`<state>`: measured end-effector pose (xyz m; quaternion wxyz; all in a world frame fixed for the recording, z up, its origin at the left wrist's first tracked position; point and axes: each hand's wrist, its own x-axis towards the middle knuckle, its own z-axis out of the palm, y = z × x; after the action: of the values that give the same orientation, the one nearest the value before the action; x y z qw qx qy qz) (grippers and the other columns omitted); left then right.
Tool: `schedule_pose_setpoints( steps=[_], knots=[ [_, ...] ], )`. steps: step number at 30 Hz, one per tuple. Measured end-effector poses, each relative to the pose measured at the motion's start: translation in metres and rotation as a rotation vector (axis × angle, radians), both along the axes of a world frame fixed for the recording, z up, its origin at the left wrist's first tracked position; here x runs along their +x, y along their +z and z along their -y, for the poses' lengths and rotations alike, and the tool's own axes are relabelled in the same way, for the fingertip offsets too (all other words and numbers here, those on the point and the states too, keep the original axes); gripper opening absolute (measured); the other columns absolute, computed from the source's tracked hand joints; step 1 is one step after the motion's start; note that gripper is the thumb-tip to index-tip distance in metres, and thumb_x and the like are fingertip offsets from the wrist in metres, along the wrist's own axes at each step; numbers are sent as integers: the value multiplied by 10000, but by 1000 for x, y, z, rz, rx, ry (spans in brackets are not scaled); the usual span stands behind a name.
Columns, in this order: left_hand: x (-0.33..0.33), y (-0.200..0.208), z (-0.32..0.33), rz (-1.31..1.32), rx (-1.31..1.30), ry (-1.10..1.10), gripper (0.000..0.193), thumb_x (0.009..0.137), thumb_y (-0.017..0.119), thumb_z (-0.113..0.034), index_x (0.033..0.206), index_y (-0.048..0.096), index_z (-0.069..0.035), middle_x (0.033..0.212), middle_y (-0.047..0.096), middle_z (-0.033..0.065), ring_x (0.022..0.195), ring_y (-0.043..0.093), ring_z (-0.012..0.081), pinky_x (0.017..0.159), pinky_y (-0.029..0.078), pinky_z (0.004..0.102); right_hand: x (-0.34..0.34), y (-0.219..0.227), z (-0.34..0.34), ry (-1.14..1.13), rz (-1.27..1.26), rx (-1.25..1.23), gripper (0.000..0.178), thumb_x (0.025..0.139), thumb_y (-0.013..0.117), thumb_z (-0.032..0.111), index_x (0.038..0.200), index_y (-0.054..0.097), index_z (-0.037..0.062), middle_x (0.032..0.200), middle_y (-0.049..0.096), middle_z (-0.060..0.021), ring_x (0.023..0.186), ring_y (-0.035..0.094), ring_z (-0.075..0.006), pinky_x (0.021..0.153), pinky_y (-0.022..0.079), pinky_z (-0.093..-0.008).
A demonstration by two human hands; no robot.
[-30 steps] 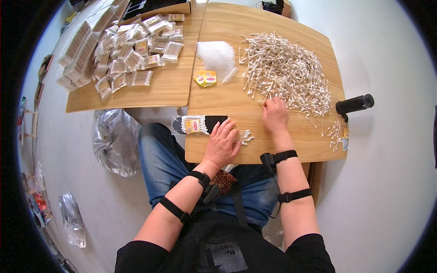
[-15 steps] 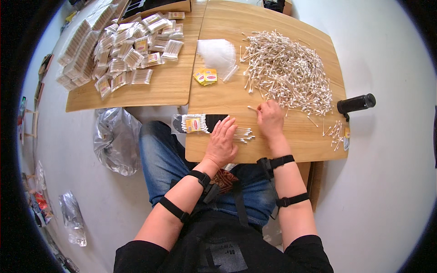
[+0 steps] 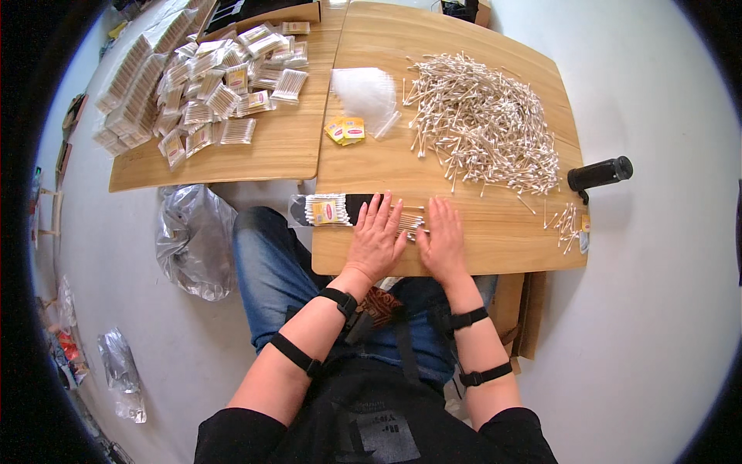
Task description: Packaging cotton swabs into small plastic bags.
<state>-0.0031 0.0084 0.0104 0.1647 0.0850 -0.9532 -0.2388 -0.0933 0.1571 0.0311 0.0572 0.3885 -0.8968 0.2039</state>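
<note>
Near the table's front edge, my left hand [image 3: 376,238] lies flat with fingers stretched out, over the right end of a black strip [image 3: 355,207] and the left part of a small row of cotton swabs [image 3: 410,223]. My right hand [image 3: 443,240] is open and flat at the other end of that row, its fingers pointing away from me. The swabs lie between the two hands, partly hidden by them. Left of my left hand, a clear bag [image 3: 298,212] holds a row of white-tipped swabs with a yellow card [image 3: 325,213] on top; the black strip reaches into it.
A big heap of loose swabs [image 3: 487,124] covers the far right. Clear empty bags [image 3: 363,93] and yellow cards [image 3: 345,130] lie at the middle. Filled swab packs [image 3: 224,100] pile up on the left table. A black cylinder [image 3: 601,175] stands out at the right edge, near scattered swabs [image 3: 568,224].
My right hand has come from the heap's near edge toward me and left, its fingers now straightened. The swab it pinched now appears with the row. My left hand has stayed nearly still.
</note>
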Motion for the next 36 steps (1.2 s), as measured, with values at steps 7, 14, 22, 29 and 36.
schedule_pose_setpoints(
  steps=[7, 14, 22, 29, 36],
  knots=[
    [-1, 5, -2, 94, -83, -69, 599, 953, 474, -382, 1430, 429, -23, 1543, 332, 162, 1455, 260, 274, 1186, 127, 491, 20, -3, 3, -12, 62, 233, 719, 925, 530, 341, 1491, 276, -22, 1554, 289, -198, 1458, 245, -324, 1182, 124, -538],
    [-1, 3, -2, 125, -105, -82, 627, 971, 442, -412, 1450, 393, -11, 1555, 308, 157, 1466, 231, 270, 1191, 115, 484, 9, -5, 12, 97, 11, 319, 706, 913, 478, 305, 1499, 259, -23, 1574, 251, -188, 1476, 202, -306, 1197, 89, -508],
    [1, 11, 0, 121, -117, -111, 669, 975, 406, -458, 1457, 378, 4, 1551, 300, 191, 1471, 200, 322, 1195, 93, 485, 25, -6, 17, 78, -14, 316, 646, 927, 414, 283, 1497, 297, 2, 1572, 260, -187, 1478, 201, -302, 1198, 66, -517],
    [0, 2, 0, 100, -71, -94, 667, 978, 410, -446, 1465, 362, 7, 1555, 289, 197, 1463, 199, 365, 1191, 96, 497, 17, -8, 24, 76, 15, 285, 622, 930, 409, 287, 1494, 328, 36, 1574, 270, -166, 1478, 206, -293, 1195, 71, -525],
    [0, 2, -1, 121, -110, -85, 670, 969, 435, -421, 1472, 342, 13, 1559, 271, 209, 1465, 183, 380, 1188, 91, 504, 22, 1, 23, 32, 27, 308, 627, 921, 424, 287, 1489, 339, 37, 1571, 278, -164, 1472, 225, -293, 1192, 95, -521]
  ],
)
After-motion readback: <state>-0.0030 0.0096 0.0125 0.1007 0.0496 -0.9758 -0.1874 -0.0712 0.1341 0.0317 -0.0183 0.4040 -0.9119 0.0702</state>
